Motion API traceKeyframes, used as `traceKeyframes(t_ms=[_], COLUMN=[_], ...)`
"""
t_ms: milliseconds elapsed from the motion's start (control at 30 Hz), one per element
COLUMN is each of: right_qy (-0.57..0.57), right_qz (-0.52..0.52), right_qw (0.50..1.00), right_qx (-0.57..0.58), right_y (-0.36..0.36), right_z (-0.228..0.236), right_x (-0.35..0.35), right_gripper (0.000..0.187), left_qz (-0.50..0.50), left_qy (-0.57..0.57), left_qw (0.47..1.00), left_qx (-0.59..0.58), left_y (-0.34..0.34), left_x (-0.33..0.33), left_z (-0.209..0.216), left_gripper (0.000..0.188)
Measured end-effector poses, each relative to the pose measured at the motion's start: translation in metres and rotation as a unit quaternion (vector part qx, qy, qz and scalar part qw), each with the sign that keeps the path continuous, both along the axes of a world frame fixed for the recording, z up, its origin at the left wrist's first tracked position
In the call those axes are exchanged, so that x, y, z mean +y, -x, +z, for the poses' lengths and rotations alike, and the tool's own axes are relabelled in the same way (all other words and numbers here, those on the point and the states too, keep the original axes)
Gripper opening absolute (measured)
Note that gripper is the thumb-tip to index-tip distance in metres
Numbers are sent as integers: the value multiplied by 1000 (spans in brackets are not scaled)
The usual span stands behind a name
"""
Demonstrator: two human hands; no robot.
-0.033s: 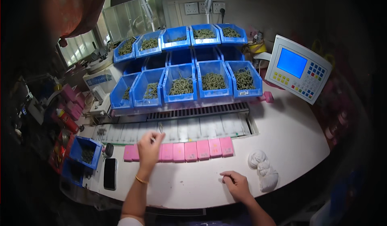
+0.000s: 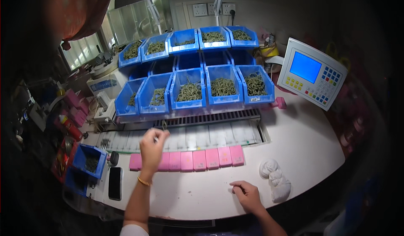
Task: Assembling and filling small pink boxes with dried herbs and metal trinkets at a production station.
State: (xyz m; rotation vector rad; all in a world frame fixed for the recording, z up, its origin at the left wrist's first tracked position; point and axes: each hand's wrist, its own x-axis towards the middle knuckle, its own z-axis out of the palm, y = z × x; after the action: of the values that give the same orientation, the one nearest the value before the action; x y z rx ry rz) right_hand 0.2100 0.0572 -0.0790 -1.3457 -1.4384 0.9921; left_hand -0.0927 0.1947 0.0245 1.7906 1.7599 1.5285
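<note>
My left hand (image 2: 151,148) is raised over the row of pink blocks (image 2: 187,161), near the pale slotted panel (image 2: 198,136). Its thumb and forefinger are closed in a pinch. A small greenish ring-like piece (image 2: 164,124) shows at the fingertips. On the white tabletop near the front rests my right hand (image 2: 246,194), its forefinger stretched to the left and the thumb slightly apart from it. Nothing shows in that hand. Behind the panel stand tiers of blue bins (image 2: 187,103), several holding heaps of similar greenish pieces.
A white bundled cloth (image 2: 276,180) lies to the right of my right hand. At the left are a dark phone (image 2: 115,183) and a small blue bin (image 2: 89,160). A keypad console with a blue screen (image 2: 312,72) stands at the right, and a dark grille (image 2: 210,117) runs under the bins.
My left hand has shifted slightly left and away from me, with the small piece still at its fingertips. The right hand stays in place.
</note>
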Motion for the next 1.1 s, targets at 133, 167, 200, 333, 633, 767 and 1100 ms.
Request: traceKeyframes(t_ms=[133,167,200,333,633,767,1100], right_qy=[22,32,30,34,-28,-40,-235], right_qz=[6,11,9,18,-4,-22,-157], right_qw=[1000,999,1000,999,1000,996,841], right_qx=[2,3,5,8,9,71,-462], right_y=[-1,0,-1,-1,-6,-6,-76], right_z=[9,10,9,12,6,10,17], right_x=[-2,-1,-1,-5,-1,3,10], right_gripper=[16,17,17,16,16,17,38], left_qz=[65,86,115,265,-14,-257,-415], left_qy=[-82,-81,-86,-34,-107,240,379], left_qw=[989,987,979,930,982,922,804], left_qx=[108,112,142,252,158,161,193], left_y=[21,32,37,53,23,33,-24], left_x=[106,137,167,238,121,-14,-231], left_z=[87,105,124,180,96,30,-56], left_gripper=[24,27,29,32,22,12,52])
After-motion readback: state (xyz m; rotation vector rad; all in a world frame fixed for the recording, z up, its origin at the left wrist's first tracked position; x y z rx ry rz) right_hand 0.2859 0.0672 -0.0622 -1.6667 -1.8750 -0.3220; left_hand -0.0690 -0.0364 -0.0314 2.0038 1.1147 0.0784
